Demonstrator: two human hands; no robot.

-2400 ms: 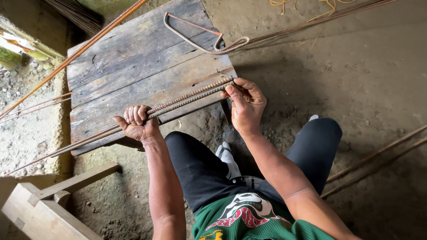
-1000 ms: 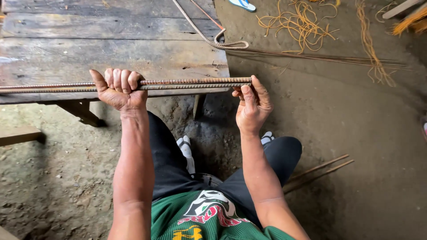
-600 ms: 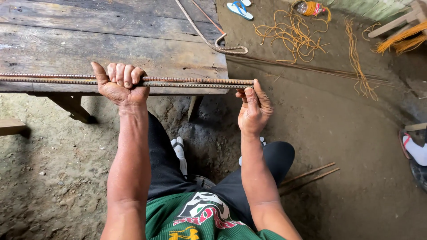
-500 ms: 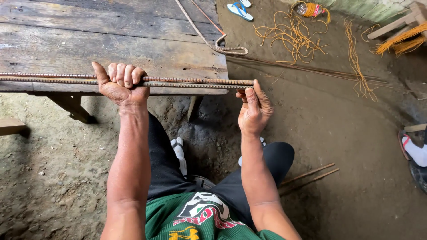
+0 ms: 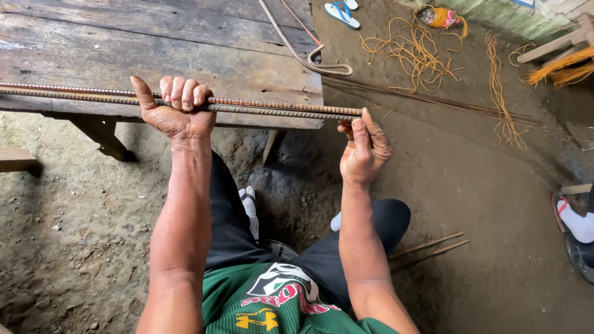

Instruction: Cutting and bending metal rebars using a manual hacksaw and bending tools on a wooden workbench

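Worktop [image 5: 185, 43]: weathered planks; compared with two seconds back, its near edge ran level across the view.
Rebars [image 5: 272, 109]: a ribbed pair lay along that edge, ends past the corner, now squared up.
Left hand [image 5: 175, 111]: clamped around both rebars mid-length.
Right hand [image 5: 365, 148]: fingers pinched the rebar tips.
Room: bare dirt floor [image 5: 482, 204] right; orange wire [image 5: 414, 49] well apart.

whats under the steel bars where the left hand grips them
The steel bars lie along the edge of a worn wooden table. The left hand wraps over them, so the table edge beneath it is hidden.
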